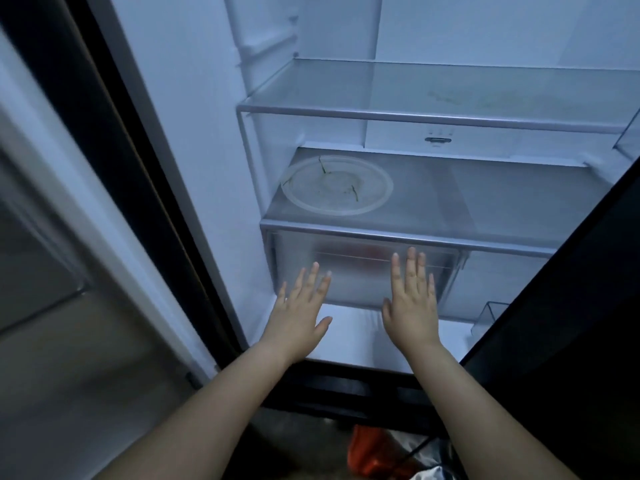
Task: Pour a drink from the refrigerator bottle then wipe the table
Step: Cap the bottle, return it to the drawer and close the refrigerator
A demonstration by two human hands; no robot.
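Although the open white refrigerator [194,133] shows a round clear plastic plate [336,185] on its glass shelf [485,199], no bottle is in view; a reddish blur behind the frosted plastic drawer [363,271] might be it, though I cannot tell. Both the left hand [299,317] and the right hand [412,306] hover flat before that drawer, fingers straight, holding nothing. A chilled bottle will likely be heavy and slick, so grasp its body, other palm beneath.

Frosted drawer [362,271], 6 o'clock of the shelves: contents indistinct, a reddish blur only. Left door [52,237], 9 o'clock: blurred. Orange object [370,452], 6 o'clock: too dim to identify.
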